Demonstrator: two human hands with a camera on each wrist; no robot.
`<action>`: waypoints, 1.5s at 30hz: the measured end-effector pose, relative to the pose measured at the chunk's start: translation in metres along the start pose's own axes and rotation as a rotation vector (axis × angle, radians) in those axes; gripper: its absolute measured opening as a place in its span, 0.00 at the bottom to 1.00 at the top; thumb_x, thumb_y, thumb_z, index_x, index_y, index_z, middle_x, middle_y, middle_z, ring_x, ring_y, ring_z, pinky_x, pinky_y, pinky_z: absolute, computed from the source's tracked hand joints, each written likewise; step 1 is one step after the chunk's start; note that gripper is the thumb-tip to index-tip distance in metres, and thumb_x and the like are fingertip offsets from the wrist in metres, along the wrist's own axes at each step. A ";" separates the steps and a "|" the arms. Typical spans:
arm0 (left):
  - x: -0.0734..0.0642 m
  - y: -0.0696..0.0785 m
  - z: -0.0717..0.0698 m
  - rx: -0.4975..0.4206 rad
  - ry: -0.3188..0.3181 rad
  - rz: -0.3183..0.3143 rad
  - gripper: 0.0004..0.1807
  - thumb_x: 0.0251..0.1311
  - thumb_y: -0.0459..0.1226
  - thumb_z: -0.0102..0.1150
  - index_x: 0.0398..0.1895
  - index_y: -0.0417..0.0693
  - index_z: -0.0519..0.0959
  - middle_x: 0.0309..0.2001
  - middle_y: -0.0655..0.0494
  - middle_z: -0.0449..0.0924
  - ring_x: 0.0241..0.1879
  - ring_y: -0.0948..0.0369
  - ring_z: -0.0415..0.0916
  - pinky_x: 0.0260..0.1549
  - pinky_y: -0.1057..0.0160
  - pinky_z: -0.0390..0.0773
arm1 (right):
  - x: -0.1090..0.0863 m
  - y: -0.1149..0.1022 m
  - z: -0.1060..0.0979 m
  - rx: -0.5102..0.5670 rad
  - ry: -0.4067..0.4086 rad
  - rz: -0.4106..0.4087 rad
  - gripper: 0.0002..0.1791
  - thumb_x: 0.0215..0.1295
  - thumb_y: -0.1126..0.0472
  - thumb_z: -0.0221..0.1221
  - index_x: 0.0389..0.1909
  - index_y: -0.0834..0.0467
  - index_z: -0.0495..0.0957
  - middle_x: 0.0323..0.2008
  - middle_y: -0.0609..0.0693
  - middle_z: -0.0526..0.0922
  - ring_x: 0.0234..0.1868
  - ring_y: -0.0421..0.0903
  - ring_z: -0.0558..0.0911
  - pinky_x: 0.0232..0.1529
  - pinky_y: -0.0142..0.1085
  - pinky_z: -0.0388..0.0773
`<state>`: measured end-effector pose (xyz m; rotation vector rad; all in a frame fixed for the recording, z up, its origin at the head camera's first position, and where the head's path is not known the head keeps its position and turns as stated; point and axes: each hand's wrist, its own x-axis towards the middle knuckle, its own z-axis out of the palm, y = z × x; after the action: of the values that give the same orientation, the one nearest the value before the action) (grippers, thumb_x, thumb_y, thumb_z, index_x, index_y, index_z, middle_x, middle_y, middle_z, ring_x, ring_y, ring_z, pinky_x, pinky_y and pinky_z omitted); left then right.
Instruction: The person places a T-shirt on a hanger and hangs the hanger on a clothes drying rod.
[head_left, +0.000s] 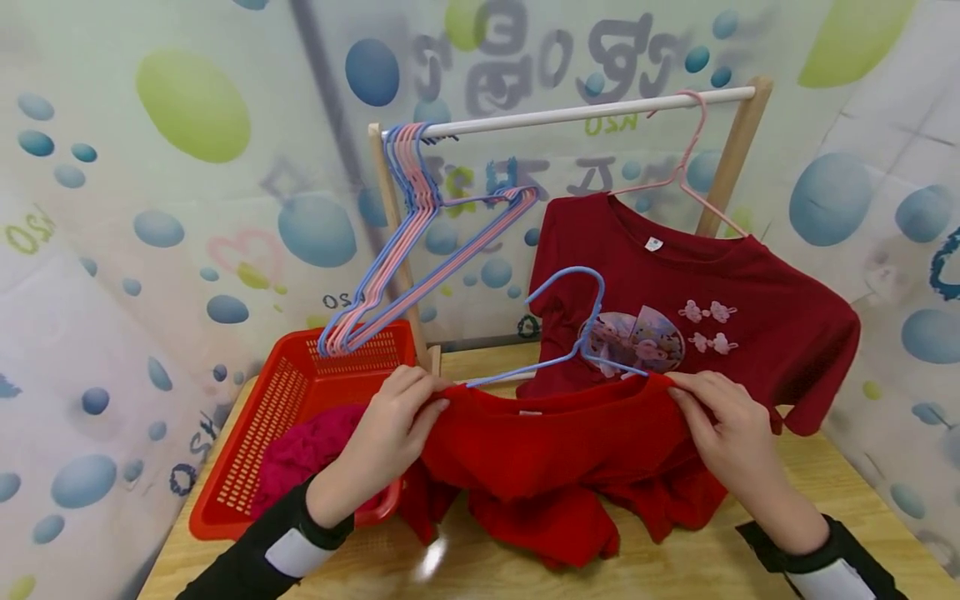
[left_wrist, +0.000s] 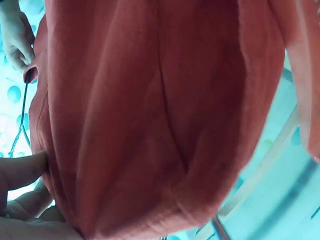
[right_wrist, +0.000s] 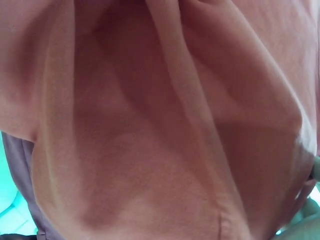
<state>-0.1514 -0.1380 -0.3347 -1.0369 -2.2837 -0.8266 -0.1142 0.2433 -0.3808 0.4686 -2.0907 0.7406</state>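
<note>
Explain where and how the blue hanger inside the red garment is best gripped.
Probably grip the blue hanger at the neck below its hook, coming from above: both rise clear of the red garment, which covers the hanger's ends.

Open rail (head_left: 555,119) between bunched hangers (head_left: 390,258) and pink hanger (head_left: 681,173), blue hanger (head_left: 582,337) below, maroon shirt (head_left: 750,300) blocking right, red basket (head_left: 247,437) left
</note>
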 end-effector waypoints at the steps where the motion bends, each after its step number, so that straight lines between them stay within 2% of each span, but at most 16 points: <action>1: -0.001 0.000 0.001 0.001 -0.007 -0.007 0.09 0.57 0.24 0.69 0.40 0.37 0.85 0.35 0.51 0.82 0.38 0.58 0.74 0.36 0.61 0.78 | 0.000 0.000 0.000 0.008 -0.009 -0.005 0.22 0.45 0.83 0.69 0.43 0.64 0.87 0.33 0.54 0.87 0.37 0.40 0.79 0.46 0.27 0.68; 6: -0.006 -0.002 0.003 -0.003 -0.012 -0.058 0.08 0.57 0.25 0.69 0.40 0.37 0.86 0.35 0.52 0.83 0.37 0.58 0.74 0.37 0.59 0.77 | -0.002 0.007 -0.002 0.035 -0.042 -0.019 0.24 0.44 0.81 0.71 0.45 0.62 0.87 0.39 0.54 0.87 0.47 0.32 0.78 0.55 0.18 0.68; 10: -0.009 -0.003 0.000 -0.014 -0.004 -0.117 0.08 0.59 0.24 0.67 0.41 0.37 0.86 0.36 0.52 0.83 0.39 0.58 0.75 0.37 0.59 0.78 | -0.013 0.021 -0.011 0.011 -0.043 0.028 0.25 0.49 0.78 0.71 0.51 0.63 0.86 0.45 0.56 0.85 0.55 0.24 0.74 0.58 0.14 0.64; 13: -0.011 -0.004 -0.003 -0.022 0.011 -0.159 0.07 0.59 0.24 0.67 0.40 0.38 0.86 0.36 0.53 0.83 0.39 0.60 0.75 0.37 0.60 0.79 | -0.023 0.032 -0.019 -0.008 -0.064 0.086 0.25 0.53 0.77 0.69 0.55 0.64 0.84 0.46 0.47 0.83 0.44 0.19 0.71 0.43 0.14 0.65; 16: -0.012 -0.006 -0.007 -0.030 0.027 -0.192 0.06 0.59 0.23 0.66 0.38 0.39 0.85 0.35 0.54 0.82 0.38 0.62 0.73 0.36 0.60 0.78 | -0.031 0.041 -0.025 -0.002 -0.066 0.134 0.25 0.53 0.80 0.68 0.55 0.66 0.82 0.47 0.29 0.79 0.39 0.15 0.69 0.38 0.11 0.65; 20: -0.014 -0.008 -0.010 -0.041 0.041 -0.223 0.06 0.60 0.24 0.66 0.37 0.40 0.85 0.35 0.55 0.82 0.39 0.62 0.74 0.36 0.60 0.79 | -0.037 0.050 -0.030 0.030 -0.028 0.161 0.25 0.51 0.84 0.67 0.53 0.70 0.82 0.45 0.18 0.76 0.41 0.12 0.75 0.44 0.11 0.70; 24: -0.017 -0.008 -0.011 -0.065 0.073 -0.245 0.07 0.59 0.23 0.66 0.37 0.40 0.87 0.36 0.55 0.85 0.39 0.62 0.76 0.36 0.59 0.79 | -0.038 0.055 -0.035 0.007 -0.011 0.212 0.25 0.52 0.83 0.67 0.53 0.70 0.82 0.40 0.15 0.76 0.36 0.11 0.75 0.40 0.11 0.71; 26: -0.018 -0.009 -0.010 -0.073 0.089 -0.257 0.07 0.59 0.23 0.66 0.37 0.40 0.87 0.36 0.55 0.85 0.38 0.62 0.76 0.35 0.59 0.79 | -0.038 0.056 -0.037 -0.025 -0.048 0.263 0.23 0.55 0.80 0.68 0.53 0.68 0.81 0.38 0.19 0.80 0.35 0.09 0.73 0.38 0.10 0.70; 28: -0.020 -0.009 -0.010 -0.076 0.100 -0.262 0.07 0.58 0.23 0.67 0.37 0.39 0.88 0.35 0.55 0.85 0.37 0.63 0.76 0.34 0.60 0.79 | -0.038 0.057 -0.037 -0.052 -0.108 0.308 0.20 0.57 0.77 0.69 0.51 0.66 0.81 0.35 0.33 0.88 0.35 0.06 0.71 0.36 0.10 0.69; 30: -0.021 -0.010 -0.009 -0.075 0.097 -0.257 0.06 0.58 0.23 0.67 0.36 0.39 0.88 0.35 0.55 0.85 0.37 0.63 0.75 0.33 0.61 0.78 | -0.038 0.058 -0.037 -0.068 -0.162 0.326 0.19 0.57 0.75 0.69 0.51 0.65 0.81 0.32 0.50 0.91 0.36 0.05 0.69 0.34 0.10 0.69; 32: -0.021 -0.010 -0.008 -0.069 0.093 -0.234 0.06 0.58 0.24 0.67 0.36 0.39 0.87 0.35 0.55 0.85 0.37 0.63 0.74 0.34 0.61 0.78 | -0.036 0.056 -0.037 -0.092 -0.195 0.304 0.20 0.56 0.76 0.68 0.51 0.64 0.80 0.32 0.65 0.89 0.36 0.04 0.67 0.27 0.12 0.67; 35: -0.019 -0.010 -0.006 -0.066 0.092 -0.183 0.06 0.58 0.23 0.67 0.36 0.39 0.86 0.34 0.54 0.84 0.38 0.62 0.73 0.35 0.60 0.77 | -0.025 0.044 -0.039 -0.110 -0.191 0.235 0.26 0.54 0.80 0.63 0.55 0.63 0.80 0.38 0.62 0.89 0.36 0.07 0.67 0.27 0.15 0.67; 37: -0.017 -0.010 -0.005 -0.061 0.098 -0.150 0.06 0.58 0.23 0.66 0.36 0.39 0.86 0.34 0.53 0.83 0.38 0.62 0.73 0.35 0.60 0.76 | -0.015 0.030 -0.041 -0.102 -0.210 0.191 0.29 0.53 0.81 0.60 0.59 0.61 0.80 0.44 0.60 0.87 0.37 0.15 0.66 0.25 0.18 0.66; 40: -0.014 -0.009 -0.003 -0.052 0.102 -0.121 0.07 0.57 0.21 0.65 0.36 0.38 0.86 0.34 0.53 0.83 0.38 0.61 0.73 0.36 0.59 0.76 | -0.001 0.008 -0.042 -0.077 -0.276 0.112 0.31 0.53 0.79 0.63 0.60 0.59 0.81 0.50 0.55 0.85 0.42 0.29 0.71 0.34 0.20 0.67; 43: -0.011 -0.007 -0.001 -0.058 0.098 -0.114 0.08 0.57 0.21 0.65 0.36 0.37 0.86 0.34 0.53 0.83 0.37 0.60 0.73 0.38 0.57 0.76 | 0.009 -0.005 -0.040 -0.089 -0.344 0.017 0.27 0.52 0.72 0.71 0.56 0.56 0.84 0.47 0.49 0.87 0.45 0.38 0.79 0.43 0.16 0.69; 45: -0.010 -0.006 0.001 -0.065 0.088 -0.118 0.07 0.57 0.21 0.66 0.37 0.37 0.86 0.35 0.52 0.84 0.38 0.59 0.74 0.40 0.55 0.76 | 0.012 -0.008 -0.037 -0.117 -0.348 -0.032 0.25 0.48 0.69 0.75 0.51 0.56 0.86 0.43 0.48 0.89 0.42 0.44 0.85 0.51 0.14 0.70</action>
<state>-0.1504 -0.1452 -0.3437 -0.8820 -2.2745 -0.9805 -0.0943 0.2604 -0.3509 0.5988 -2.4275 0.5429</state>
